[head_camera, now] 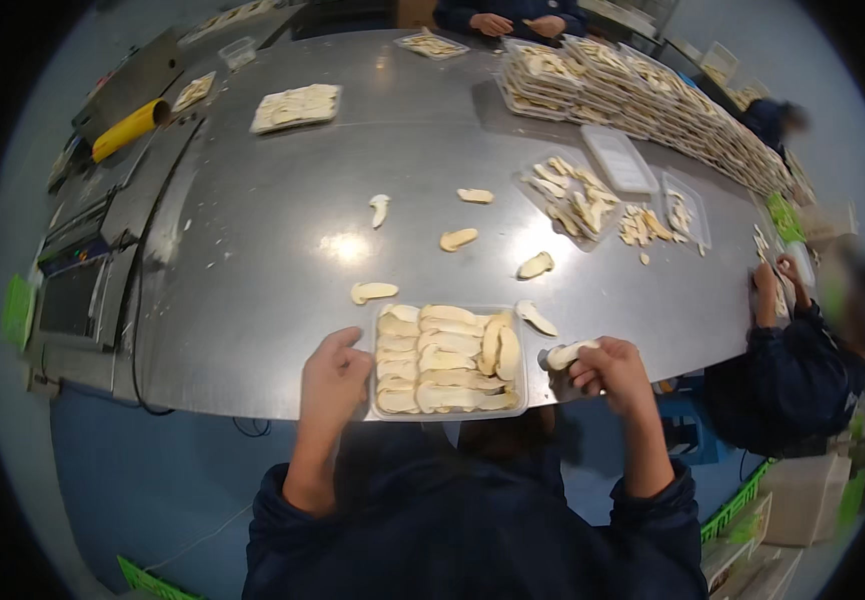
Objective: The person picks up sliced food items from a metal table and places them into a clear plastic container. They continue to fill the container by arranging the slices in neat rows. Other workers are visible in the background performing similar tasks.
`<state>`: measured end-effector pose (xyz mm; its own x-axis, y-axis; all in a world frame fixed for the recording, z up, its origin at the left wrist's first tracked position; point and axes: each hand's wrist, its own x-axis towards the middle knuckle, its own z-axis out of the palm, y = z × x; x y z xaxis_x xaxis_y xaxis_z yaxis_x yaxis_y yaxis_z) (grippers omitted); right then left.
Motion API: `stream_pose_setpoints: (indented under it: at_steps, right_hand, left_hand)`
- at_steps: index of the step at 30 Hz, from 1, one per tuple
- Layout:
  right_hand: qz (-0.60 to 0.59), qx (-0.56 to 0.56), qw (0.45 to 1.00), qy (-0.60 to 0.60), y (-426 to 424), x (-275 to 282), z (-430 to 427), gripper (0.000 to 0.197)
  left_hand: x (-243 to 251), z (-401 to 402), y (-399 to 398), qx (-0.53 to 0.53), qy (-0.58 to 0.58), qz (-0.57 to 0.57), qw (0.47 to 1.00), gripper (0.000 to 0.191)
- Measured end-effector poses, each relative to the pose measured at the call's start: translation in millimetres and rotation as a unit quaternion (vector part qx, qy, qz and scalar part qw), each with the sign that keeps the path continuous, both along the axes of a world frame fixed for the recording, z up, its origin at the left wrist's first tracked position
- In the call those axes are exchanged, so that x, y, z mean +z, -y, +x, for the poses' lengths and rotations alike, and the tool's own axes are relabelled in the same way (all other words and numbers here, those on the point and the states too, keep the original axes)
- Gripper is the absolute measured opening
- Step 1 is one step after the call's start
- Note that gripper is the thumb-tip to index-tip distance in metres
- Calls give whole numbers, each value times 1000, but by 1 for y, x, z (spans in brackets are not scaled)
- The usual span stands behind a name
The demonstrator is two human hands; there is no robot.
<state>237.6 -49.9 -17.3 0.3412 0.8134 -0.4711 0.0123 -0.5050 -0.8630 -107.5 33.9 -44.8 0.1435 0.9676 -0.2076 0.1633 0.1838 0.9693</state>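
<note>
A clear plastic tray (524, 375) packed with overlapping pale mushroom slices (447, 352) lies at the near edge of the steel table (282, 225). At the tray's left side is my left hand (336, 371), fingers bent and holding nothing; whether it touches the rim I cannot tell. My right hand (612, 369) pinches a mushroom slice (569, 355) between thumb and fingers, just right of the tray. One loose slice (536, 318) rests by the tray's upper right corner, another (374, 292) above its upper left. Several more lie farther up, among them one (536, 265) on the right.
Stacked filled trays (627, 90) line the far right. Nearer are an open tray of slices (575, 199), a white lid (620, 159) and a slice pile (646, 225). A filled tray (297, 107) stands far left. Co-workers' hands (518, 25) (774, 281) show at the far and right edges.
</note>
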Motion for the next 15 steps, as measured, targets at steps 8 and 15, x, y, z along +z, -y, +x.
stream_pose_setpoints:
  at_steps: [8,15]
  right_hand:
    - [13,202,912,356,8,-2,4,25]
    - [144,272,847,433,2,-5,14,20]
  left_hand:
    - [-5,-5,-3,37,21,10,999,40]
    - [-4,-16,-2,62,-19,16,998,36]
